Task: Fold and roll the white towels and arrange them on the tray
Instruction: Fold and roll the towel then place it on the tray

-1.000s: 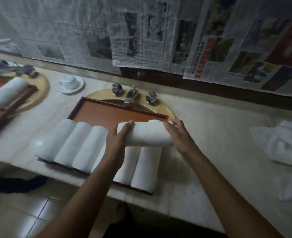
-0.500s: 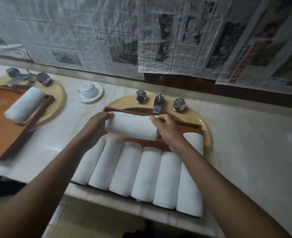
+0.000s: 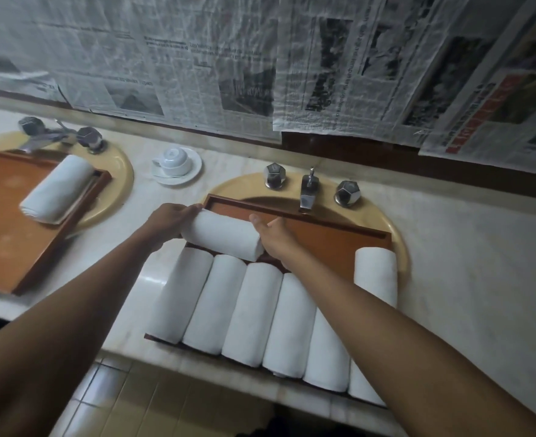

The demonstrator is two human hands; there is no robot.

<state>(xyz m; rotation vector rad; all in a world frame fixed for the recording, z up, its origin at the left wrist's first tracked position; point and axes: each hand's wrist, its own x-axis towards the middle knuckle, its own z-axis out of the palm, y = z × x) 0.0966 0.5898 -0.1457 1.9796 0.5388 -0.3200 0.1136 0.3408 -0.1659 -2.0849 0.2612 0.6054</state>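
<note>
Head view: a wooden tray [image 3: 323, 244] sits across a yellow sink [image 3: 397, 238] in the centre of the frame. Along its near side lies a row of six rolled towels [image 3: 250, 310], side by side and touching. One more rolled towel [image 3: 222, 236] lies crosswise at the tray's far left, just above the row's left end. The left hand [image 3: 168, 217] holds this towel's left end, fingers curled over it. The right hand [image 3: 276, 238] rests against its right end, fingers loosely straight, thumb raised. In the upper left of the frame a second tray [image 3: 14, 222] holds a single towel [image 3: 56, 189] at its right edge. Between the two sinks an upturned cup [image 3: 175, 157] sits on a saucer [image 3: 194, 171].
</note>
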